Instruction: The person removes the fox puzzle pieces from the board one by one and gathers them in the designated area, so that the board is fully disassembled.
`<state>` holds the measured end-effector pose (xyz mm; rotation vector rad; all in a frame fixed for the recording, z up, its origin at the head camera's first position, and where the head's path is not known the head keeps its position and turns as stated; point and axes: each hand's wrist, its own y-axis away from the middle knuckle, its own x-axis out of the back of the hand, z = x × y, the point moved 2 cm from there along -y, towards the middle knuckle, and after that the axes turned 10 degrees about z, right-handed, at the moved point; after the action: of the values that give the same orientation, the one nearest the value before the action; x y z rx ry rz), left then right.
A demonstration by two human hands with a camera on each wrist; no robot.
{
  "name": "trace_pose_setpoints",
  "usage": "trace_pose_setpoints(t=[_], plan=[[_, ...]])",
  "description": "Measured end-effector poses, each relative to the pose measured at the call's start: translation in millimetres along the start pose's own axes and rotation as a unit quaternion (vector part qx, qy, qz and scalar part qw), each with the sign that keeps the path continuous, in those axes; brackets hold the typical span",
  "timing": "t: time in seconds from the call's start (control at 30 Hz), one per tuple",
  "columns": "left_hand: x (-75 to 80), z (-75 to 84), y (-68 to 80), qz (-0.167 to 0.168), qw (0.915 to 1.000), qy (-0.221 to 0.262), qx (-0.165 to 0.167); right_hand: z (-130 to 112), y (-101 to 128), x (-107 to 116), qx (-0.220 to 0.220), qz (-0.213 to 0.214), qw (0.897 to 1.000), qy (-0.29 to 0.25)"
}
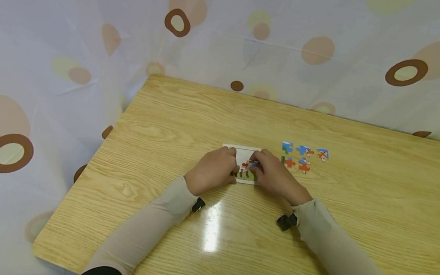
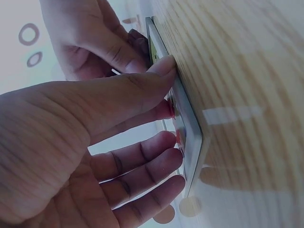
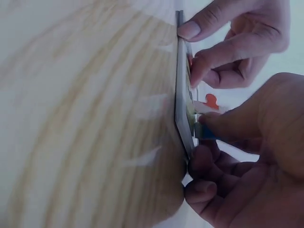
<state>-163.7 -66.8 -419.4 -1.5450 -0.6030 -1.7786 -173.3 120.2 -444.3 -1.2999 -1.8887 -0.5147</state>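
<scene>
A small, white-rimmed puzzle tray [image 1: 242,147] lies flat on the wooden table between both hands. Joined pieces [image 1: 243,173] with green grass and dark legs fill its near part; the far part shows bare white. My left hand [image 1: 215,167] holds the tray at its left side, thumb against the near edge [image 2: 192,128] and fingertips over the surface. Over the tray's right side, my right hand [image 1: 277,177] pinches a puzzle piece with a blue part [image 3: 207,133] between thumb and index finger. The right fingers partly hide this piece.
Several loose puzzle pieces [image 1: 304,166] with blue, orange and red parts lie in two rows right of the tray. A black wrist camera [image 1: 286,222] hangs under the right cuff, another [image 1: 198,205] under the left. A patterned curtain [image 1: 283,42] borders the table [image 1: 175,107] behind and left.
</scene>
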Motion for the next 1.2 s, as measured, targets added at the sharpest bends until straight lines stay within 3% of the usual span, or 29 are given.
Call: trace_pose_setpoints(t=[0.17,0.37,0.63,0.8,1.03,1.2], plan=[[-0.3,0.9,-0.3,0.000,1.0000,0.005,-0.001,6,4,10,-0.010,0.011,0.999,-0.048],[-1.5,0.3,-1.4,-0.001,0.9998,0.018,0.005,19,14,41,-0.010,0.024,0.998,-0.060],[-3.2,-0.5,0.2,-0.006,0.9997,0.019,0.013,58,35,97,-0.124,0.028,0.991,-0.049],[-3.4,-1.1,-0.2,-0.005,0.9997,0.020,0.012,87,52,124,-0.148,0.048,0.988,-0.019],[-2.3,-2.1,-1.1,-0.002,0.9997,0.019,0.011,117,67,133,-0.183,0.052,0.982,0.010],[-3.9,-2.3,-1.3,-0.001,0.9998,0.019,0.010,125,68,127,-0.175,0.062,0.982,0.039]])
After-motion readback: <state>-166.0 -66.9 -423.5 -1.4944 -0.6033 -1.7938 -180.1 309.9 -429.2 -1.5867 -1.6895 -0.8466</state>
